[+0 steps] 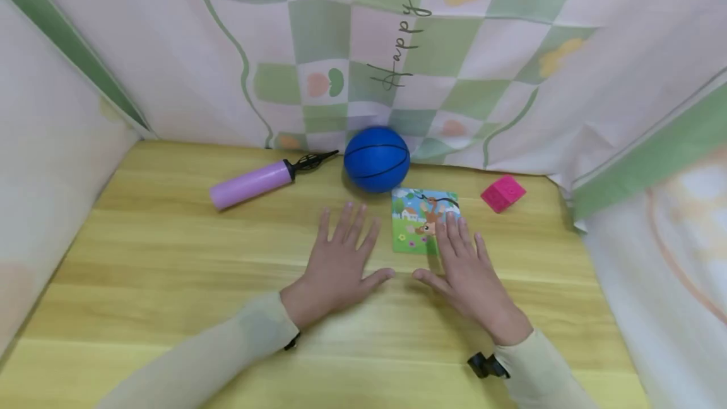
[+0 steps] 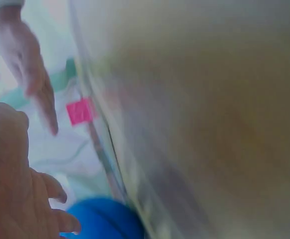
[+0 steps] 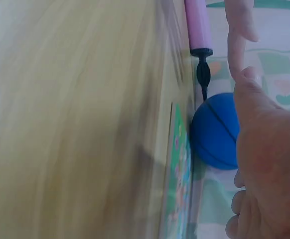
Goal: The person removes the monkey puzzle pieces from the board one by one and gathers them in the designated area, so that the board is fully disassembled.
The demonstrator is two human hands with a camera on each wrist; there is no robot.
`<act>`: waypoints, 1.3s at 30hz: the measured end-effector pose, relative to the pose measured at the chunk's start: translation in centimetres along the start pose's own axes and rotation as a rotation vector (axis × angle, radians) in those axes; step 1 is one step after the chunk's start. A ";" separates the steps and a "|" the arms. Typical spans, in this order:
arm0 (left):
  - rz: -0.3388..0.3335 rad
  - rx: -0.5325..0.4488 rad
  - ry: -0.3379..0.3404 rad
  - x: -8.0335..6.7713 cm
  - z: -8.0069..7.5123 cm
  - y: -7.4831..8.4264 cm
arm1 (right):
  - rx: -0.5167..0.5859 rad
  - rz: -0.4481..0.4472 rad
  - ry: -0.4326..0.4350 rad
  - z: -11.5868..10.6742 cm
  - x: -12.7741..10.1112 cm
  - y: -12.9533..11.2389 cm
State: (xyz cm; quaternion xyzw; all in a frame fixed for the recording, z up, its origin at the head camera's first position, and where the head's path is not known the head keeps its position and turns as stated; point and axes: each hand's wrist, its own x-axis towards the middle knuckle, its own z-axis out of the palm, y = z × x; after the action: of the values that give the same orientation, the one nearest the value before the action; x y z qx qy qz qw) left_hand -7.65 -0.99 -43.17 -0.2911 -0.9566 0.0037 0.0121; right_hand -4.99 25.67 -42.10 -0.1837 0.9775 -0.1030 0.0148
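My left hand is spread palm down over the table, its fingers straight and nothing in them. Spread the same way, my right hand has its fingertips over the lower right part of a square picture card with a cartoon monkey; whether they touch it I cannot tell. A blue ball with black lines sits behind the card at the back edge. Left of it lies a purple hand pump with a black nozzle pointing at the ball. A pink cube rests to the card's right.
The wooden table ends at a hanging checked curtain just behind the ball. White cloth walls the left side, and more cloth hangs at the right. A black wrist strap piece shows at the right sleeve.
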 end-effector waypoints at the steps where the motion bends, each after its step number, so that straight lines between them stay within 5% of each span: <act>1: 0.017 -0.005 -0.008 0.1 0.3 0.4 | 0.000 0.002 -0.004 0.2 0.0 0.1; 8: 0.216 -0.063 -0.052 2.6 2.1 2.5 | -0.010 0.045 -0.078 1.1 -0.2 1.1; 13: 0.286 -0.079 -0.163 3.2 1.5 2.9 | -0.050 0.021 -0.117 2.1 -0.7 1.1; 17: 0.266 -0.057 -0.203 0.1 0.8 2.3 | -0.080 -0.064 -0.081 2.9 -1.9 -1.3; 23: 0.266 -0.022 -0.135 -8.2 0.5 1.5 | -0.101 -0.235 -0.057 4.0 -5.5 -6.2; 27: 0.248 -0.063 -0.153 -12.5 0.1 1.3 | -0.096 -0.307 -0.085 4.4 -7.4 -8.6; 32: 0.263 -0.024 -0.141 -15.5 0.5 1.0 | -0.146 -0.364 -0.104 5.0 -9.0 -10.4; 39: 0.313 0.045 -0.020 -17.3 1.8 0.7 | -0.199 -0.399 -0.041 5.8 -10.0 -11.2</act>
State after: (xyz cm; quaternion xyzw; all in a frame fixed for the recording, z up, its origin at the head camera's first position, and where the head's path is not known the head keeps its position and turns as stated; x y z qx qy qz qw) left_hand 7.06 -10.08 -45.34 -0.4360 -0.8994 0.0300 0.0083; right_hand 8.68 17.98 -45.53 -0.3762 0.9265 -0.0029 -0.0043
